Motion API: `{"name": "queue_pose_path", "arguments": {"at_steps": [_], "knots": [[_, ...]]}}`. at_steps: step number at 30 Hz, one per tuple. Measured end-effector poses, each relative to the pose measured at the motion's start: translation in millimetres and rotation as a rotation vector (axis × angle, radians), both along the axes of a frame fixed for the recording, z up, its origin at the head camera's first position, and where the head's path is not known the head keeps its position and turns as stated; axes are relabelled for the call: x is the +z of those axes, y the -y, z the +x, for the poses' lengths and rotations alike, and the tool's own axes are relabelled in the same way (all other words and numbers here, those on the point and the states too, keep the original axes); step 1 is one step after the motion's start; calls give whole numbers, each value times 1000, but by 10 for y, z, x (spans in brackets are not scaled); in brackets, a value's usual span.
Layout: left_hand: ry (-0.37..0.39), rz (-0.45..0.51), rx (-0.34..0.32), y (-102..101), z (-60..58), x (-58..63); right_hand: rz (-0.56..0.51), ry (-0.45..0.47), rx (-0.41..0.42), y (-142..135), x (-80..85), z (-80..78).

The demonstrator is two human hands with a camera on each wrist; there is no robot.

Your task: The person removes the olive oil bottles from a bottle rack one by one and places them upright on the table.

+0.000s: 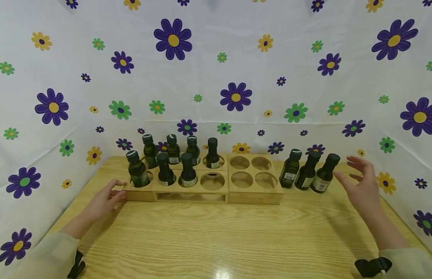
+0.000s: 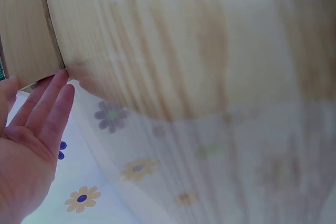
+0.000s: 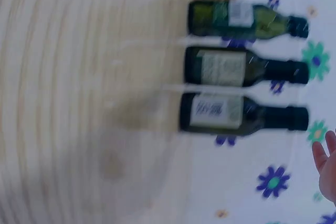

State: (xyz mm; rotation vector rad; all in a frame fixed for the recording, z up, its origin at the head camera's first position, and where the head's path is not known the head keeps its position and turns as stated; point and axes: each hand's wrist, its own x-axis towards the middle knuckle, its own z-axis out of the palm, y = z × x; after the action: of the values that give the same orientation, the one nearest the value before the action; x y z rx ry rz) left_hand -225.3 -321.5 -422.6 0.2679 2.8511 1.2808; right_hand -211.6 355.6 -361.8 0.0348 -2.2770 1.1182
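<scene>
A long wooden bottle rack (image 1: pixel 191 197) with round holes lies across the table, several small dark green bottles standing in its left and middle parts. Its left end is touched by the fingers of my left hand (image 1: pixel 103 199); in the left wrist view the extended fingers (image 2: pixel 46 111) reach the corner of the wood. At the rack's right, three more bottles stand in a row: a square-shouldered one (image 1: pixel 290 170), a middle one (image 1: pixel 307 171) and a right one (image 1: pixel 325 174). My right hand (image 1: pixel 364 188) hovers right of this row, fingers spread and slightly bent, holding nothing.
The rack's right section (image 1: pixel 256 197) shows round holes with wood rims. Pale wooden table (image 1: pixel 209 232) extends in front of it. A white cloth with printed flowers (image 1: pixel 209 77) stands behind and at both sides, close to the rear bottles.
</scene>
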Motion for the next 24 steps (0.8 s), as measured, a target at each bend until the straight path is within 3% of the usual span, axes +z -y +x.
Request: {"name": "queue_pose_path", "arguments": {"at_steps": [8, 17, 24], "knots": [[2, -3, -1, 22, 0, -4, 49, -108, 182, 503, 107, -26], [2, -6, -1, 24, -9, 22, 86, -34, 394, 1098, 152, -238], [4, -9, -1, 14, 2, 9, 47, 82, 538, 1553, 69, -532]]}}
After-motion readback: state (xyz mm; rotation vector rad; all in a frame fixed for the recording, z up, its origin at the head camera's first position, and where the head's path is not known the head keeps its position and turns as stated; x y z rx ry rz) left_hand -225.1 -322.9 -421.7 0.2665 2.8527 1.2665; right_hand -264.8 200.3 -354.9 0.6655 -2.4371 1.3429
